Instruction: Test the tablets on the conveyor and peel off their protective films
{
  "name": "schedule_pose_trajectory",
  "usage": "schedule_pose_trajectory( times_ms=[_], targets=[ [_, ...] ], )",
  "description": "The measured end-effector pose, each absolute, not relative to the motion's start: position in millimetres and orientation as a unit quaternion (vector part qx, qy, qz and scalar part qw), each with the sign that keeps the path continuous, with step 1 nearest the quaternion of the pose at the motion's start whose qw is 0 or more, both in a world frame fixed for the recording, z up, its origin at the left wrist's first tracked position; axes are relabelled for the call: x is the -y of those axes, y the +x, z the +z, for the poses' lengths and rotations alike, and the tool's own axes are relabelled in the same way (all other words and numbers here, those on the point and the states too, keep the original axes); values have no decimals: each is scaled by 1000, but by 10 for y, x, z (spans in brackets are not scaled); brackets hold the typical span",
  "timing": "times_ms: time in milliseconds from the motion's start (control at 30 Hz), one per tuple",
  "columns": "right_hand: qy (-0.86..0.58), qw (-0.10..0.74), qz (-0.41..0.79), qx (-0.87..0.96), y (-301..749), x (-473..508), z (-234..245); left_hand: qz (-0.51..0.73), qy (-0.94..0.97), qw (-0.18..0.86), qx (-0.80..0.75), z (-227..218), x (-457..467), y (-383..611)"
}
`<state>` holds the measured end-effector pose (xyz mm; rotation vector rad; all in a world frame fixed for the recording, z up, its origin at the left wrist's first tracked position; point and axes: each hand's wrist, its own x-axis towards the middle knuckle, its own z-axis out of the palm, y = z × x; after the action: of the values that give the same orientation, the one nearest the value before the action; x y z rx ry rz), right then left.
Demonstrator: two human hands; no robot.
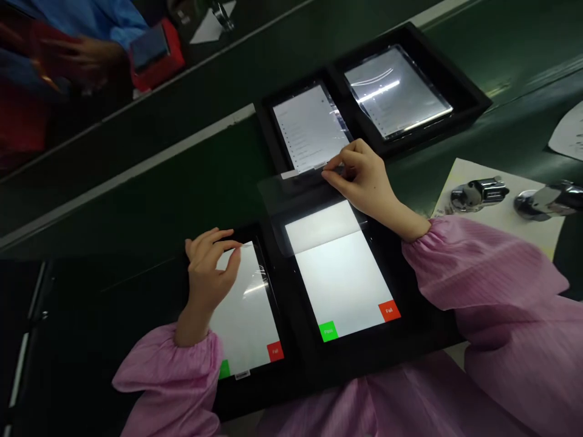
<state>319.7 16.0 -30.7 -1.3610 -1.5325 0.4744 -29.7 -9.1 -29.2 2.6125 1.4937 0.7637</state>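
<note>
My right hand [367, 179] pinches the edge of a thin see-through film sheet [298, 200] between thumb and fingers. The film hangs over the upper part of a lit tablet [348, 285] with a white screen, a green "Pass" box and a red "Fail" box. At the upper end of a second lit tablet [252, 309], on the left, is my left hand [207, 267]. Its thumb and index fingertip come together at the screen's top edge, and whatever lies between them is too small to make out. That hand and its sleeve cover part of the left screen.
Beyond, a black tray [464, 100] holds a tablet showing a list [310, 127] and another tablet [394, 91] with glare. Metal stamp-like tools [478, 193] rest on paper at right. Across the bench, a person in blue [86, 57] is beside a red-framed device [157, 54].
</note>
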Motion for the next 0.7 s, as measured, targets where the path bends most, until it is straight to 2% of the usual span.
schedule_pose_trajectory(
  times_ms=[300,700],
  targets=[
    [-531,521,189,641,3228,-162,-340,267,820,23,-505,-330,167,-316],
    [-535,524,174,640,3255,-170,-360,229,809,46,-539,-316,183,-319]
  ],
)
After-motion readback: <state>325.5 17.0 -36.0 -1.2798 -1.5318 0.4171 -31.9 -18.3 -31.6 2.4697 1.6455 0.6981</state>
